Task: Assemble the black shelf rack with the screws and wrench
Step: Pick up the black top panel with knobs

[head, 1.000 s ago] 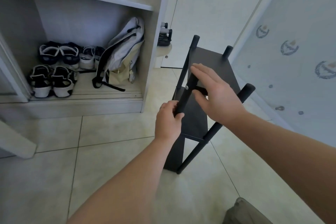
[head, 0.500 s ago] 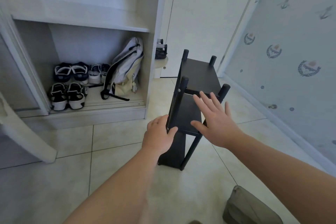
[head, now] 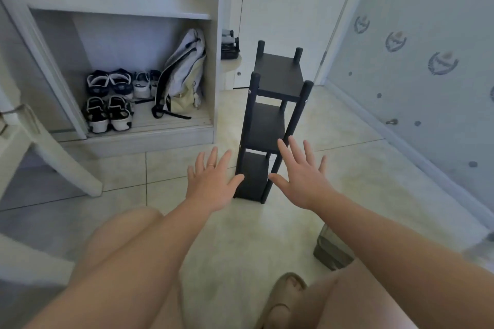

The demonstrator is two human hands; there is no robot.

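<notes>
Black shelf rack (head: 278, 72) stood upright on tiled floor (head: 347, 120), just beside shoe cupboard (head: 213, 61). Left hand (head: 211, 181) and right hand (head: 302, 179) flanked bottom tier, fingers spread, gripping nothing, seemingly clear of posts. Probably guarding against wobble. Three shelves seated, screw head (head: 249, 91) in joint: assembly looked finished

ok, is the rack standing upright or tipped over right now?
Upright. The black rack stands on the floor tiles, posts vertical, shelves level. The left hand and right hand are open, gripping nothing.
</notes>
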